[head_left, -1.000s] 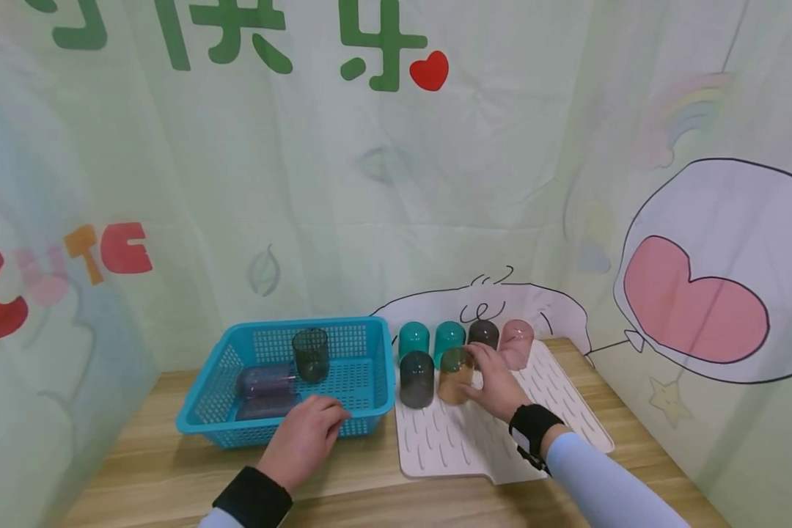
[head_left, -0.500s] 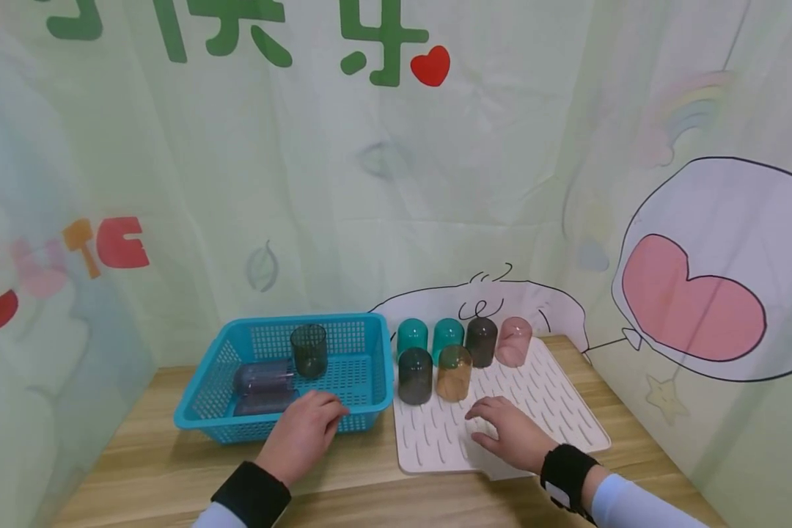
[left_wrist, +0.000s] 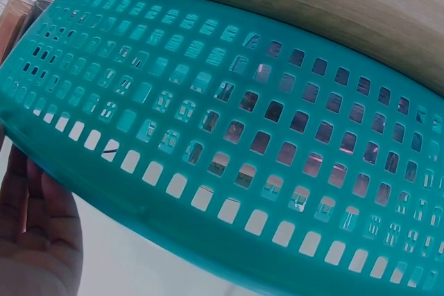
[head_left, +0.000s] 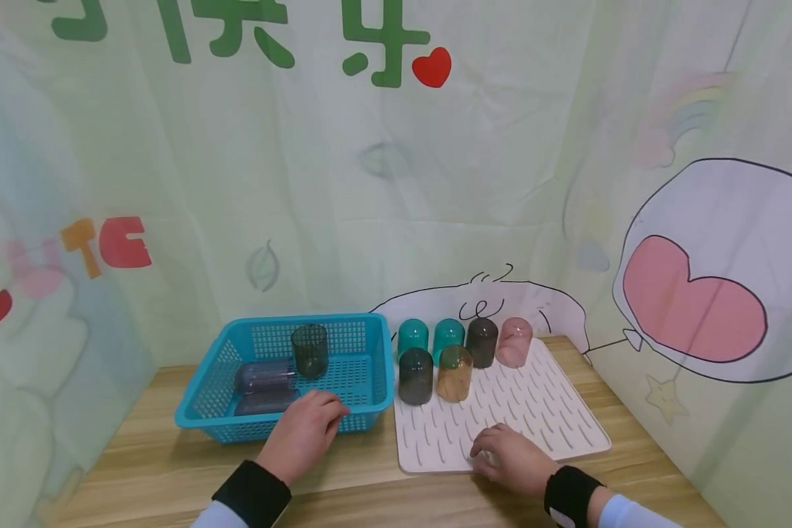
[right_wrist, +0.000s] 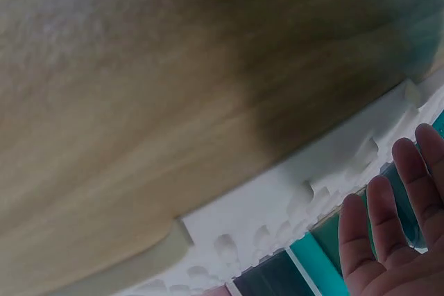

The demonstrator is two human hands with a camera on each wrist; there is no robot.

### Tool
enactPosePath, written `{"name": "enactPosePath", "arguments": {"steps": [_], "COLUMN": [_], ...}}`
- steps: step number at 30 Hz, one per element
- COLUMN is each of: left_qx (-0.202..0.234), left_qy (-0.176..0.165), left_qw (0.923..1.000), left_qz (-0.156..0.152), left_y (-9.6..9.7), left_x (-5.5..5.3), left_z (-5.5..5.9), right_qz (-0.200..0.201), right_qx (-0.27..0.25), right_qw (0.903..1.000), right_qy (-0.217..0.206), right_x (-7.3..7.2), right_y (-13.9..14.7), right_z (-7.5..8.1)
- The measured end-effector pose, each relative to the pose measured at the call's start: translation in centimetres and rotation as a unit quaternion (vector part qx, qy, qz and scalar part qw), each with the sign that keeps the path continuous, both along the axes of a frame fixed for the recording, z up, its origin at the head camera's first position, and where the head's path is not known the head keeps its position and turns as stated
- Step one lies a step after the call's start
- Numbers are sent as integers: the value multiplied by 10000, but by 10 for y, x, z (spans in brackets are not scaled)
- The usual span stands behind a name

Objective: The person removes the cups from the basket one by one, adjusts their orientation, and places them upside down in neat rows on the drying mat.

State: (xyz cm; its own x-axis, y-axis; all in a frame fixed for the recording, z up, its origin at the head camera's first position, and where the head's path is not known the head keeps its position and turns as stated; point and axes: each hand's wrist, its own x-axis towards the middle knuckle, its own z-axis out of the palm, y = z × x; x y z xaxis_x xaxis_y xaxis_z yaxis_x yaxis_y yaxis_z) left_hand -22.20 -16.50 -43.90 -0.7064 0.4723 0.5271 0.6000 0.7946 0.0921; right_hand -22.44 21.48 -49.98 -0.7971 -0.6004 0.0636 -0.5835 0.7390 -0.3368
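While the left hand (head_left: pixel 303 433) rests on the front rim of the blue basket (head_left: pixel 367 421), the basket stands on the left half of the wooden table (head_left: pixel 369 506). Its fingers reach over the rim; whether they grip it cannot be told. Inside, toward the back, stands a smoky cup (head_left: pixel 310 353). To its left, a purple cup (head_left: pixel 264 378) lies on its side, a similar shape just in front of it; the basket's front wall and the left hand bar direct access from the near side. Just right of the basket lies a white ridged mat (head_left: pixel 534 411) bearing six cups, closed ends up. Its back row, left to right, comprises a teal cup (head_left: pixel 412 337), a second teal cup (head_left: pixel 449 337), a dark cup (head_left: pixel 482 343) and a pink cup (head_left: pixel 515 342). A grey cup (head_left: pixel 416 378) and an amber cup (head_left: pixel 454 378) form the front row and partly block the teal pair. The right hand (head_left: pixel 515 458) is at the mat's near edge, its fingers relaxed and slightly parted. Relative to this hand, the amber cup is farther back and left, well apart; the basket is farther left. A printed cloth (head_left: pixel 488 183) hangs behind the table.
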Motion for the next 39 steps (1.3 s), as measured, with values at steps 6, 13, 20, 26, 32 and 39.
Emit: {"name": "enactPosePath", "arguments": {"steps": [6,13,20,26,32,39], "left_qx": [-14,5,152,450,481,197], "left_qy": [1,-18,-384,-732,-824,-1892], "left_qw": [10000,10000,9990,9944,9896,9723], "left_qz": [-24,-3,196,618,1080,1359], "left_y": [1,2,-4,-26,-57,-90], "left_x": [-1,-1,-5,-13,-21,-32], "left_z": [0,0,2,15,26,33], "right_qz": [207,216,148,90,67,85], "right_qx": [-21,2,83,91,149,141], "right_qw": [9994,9994,9997,9997,9997,9998], "right_qy": [261,261,181,185,158,134], "right_x": [1,1,0,0,1,2], "right_y": [3,5,4,4,4,4], "right_z": [-8,-10,-9,-7,-6,-8]}}
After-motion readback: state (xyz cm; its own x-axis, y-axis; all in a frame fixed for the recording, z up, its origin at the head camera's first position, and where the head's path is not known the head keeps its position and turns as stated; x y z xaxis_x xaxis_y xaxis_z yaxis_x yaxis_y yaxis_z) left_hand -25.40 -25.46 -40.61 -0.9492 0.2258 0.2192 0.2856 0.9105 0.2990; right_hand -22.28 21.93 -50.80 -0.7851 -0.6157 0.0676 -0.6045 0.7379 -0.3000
